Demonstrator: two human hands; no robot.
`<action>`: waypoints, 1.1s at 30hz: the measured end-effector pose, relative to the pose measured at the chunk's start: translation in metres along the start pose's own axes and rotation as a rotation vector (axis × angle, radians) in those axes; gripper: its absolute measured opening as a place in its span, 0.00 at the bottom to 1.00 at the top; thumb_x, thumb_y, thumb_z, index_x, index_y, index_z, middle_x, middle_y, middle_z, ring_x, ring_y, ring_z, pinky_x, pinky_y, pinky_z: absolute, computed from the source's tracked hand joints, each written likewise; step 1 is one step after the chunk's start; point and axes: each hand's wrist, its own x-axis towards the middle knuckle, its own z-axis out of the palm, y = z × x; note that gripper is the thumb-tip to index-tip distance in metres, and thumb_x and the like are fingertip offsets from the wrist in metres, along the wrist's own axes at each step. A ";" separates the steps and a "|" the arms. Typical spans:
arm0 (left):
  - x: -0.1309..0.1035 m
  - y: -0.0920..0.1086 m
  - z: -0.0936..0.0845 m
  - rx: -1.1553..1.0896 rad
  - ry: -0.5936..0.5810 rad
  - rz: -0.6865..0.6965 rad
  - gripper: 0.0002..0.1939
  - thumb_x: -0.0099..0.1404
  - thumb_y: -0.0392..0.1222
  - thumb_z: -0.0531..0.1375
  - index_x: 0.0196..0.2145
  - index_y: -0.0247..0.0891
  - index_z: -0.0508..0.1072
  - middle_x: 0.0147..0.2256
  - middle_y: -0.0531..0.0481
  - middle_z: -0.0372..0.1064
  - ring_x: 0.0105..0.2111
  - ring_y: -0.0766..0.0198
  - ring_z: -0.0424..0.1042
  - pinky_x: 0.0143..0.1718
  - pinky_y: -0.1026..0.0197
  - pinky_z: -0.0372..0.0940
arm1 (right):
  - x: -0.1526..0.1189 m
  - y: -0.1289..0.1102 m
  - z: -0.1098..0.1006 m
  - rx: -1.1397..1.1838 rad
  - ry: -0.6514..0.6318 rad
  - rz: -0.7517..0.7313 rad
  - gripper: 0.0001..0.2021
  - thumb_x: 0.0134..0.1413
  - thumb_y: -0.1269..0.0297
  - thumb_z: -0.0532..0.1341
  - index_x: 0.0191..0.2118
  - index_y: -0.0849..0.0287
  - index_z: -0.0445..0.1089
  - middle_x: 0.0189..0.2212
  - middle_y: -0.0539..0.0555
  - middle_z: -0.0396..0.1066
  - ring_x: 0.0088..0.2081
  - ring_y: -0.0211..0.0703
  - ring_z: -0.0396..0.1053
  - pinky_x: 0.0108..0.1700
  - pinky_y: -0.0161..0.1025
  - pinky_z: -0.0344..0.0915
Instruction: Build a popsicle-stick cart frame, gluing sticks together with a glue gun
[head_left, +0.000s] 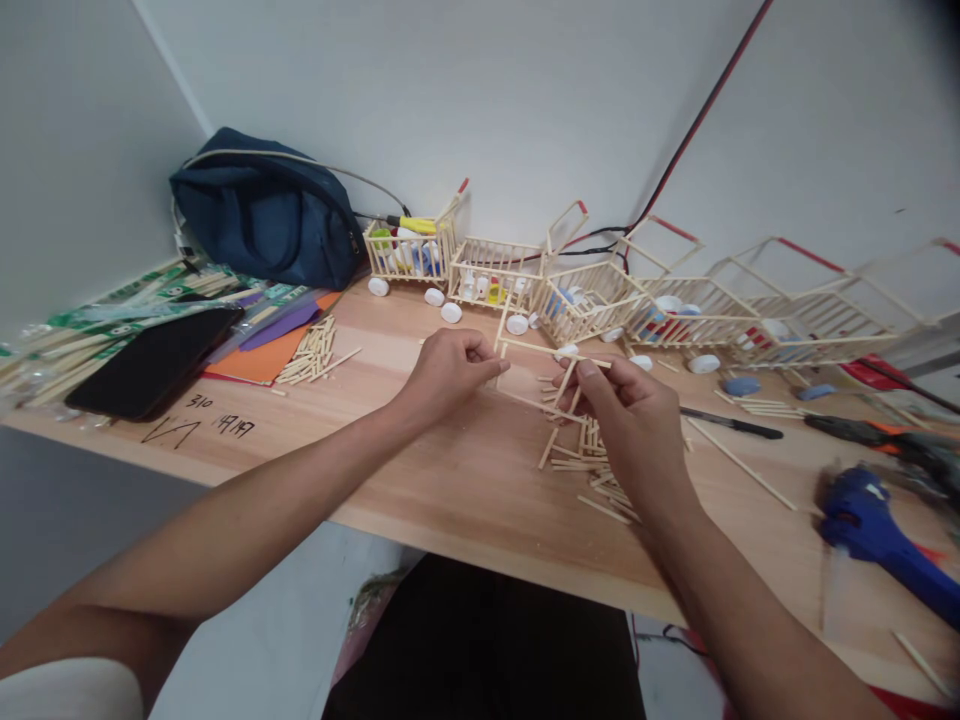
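Between my hands a small frame of thin wooden sticks is held above the table. My left hand pinches its left end with thumb and fingertips. At the other end, my right hand grips the frame between thumb and fingers, partly covering it. Below my right hand lies a pile of cut wooden sticks. Behind the frame stands a row of miniature stick shopping carts, among them one cart with white wheels and small items inside.
A blue glue gun, pliers and a black pen-like tool lie to the right. On the left are a black phone, orange paper, a second stick pile and a dark blue bag.
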 end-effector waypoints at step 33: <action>-0.002 -0.001 0.000 0.083 0.024 0.088 0.10 0.55 0.43 0.65 0.23 0.35 0.73 0.21 0.54 0.67 0.23 0.68 0.61 0.27 0.64 0.52 | 0.000 0.002 -0.001 0.008 -0.017 0.014 0.12 0.58 0.55 0.62 0.35 0.60 0.74 0.28 0.51 0.75 0.26 0.34 0.69 0.29 0.31 0.68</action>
